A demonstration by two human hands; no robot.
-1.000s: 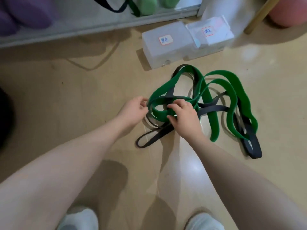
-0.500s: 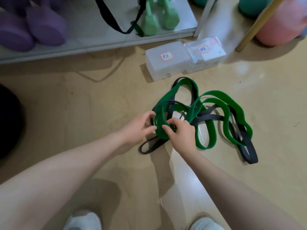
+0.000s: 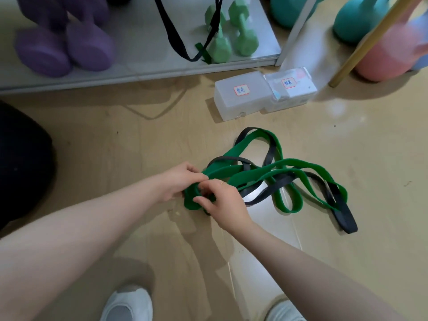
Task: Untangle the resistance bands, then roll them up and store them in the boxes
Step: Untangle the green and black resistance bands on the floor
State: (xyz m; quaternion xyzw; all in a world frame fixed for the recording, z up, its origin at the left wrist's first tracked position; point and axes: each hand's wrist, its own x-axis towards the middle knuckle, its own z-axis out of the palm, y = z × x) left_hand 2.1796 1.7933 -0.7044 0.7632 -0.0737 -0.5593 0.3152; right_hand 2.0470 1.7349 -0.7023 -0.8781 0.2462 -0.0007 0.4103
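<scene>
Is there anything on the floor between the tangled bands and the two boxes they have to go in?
Nothing visible. Only bare floor lies between the green band, tangled with the black band, and the two boxes. Their lids look closed, though.

Kettlebells at one o'clock are cropped by the top edge — box labels are too small to read; fingertips vanish behind the green band.

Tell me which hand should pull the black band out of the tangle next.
Right, probably. The right hand lies nearest the black band, which runs off to its side, while the left hand already pinches the green band and can hold it back.
</scene>
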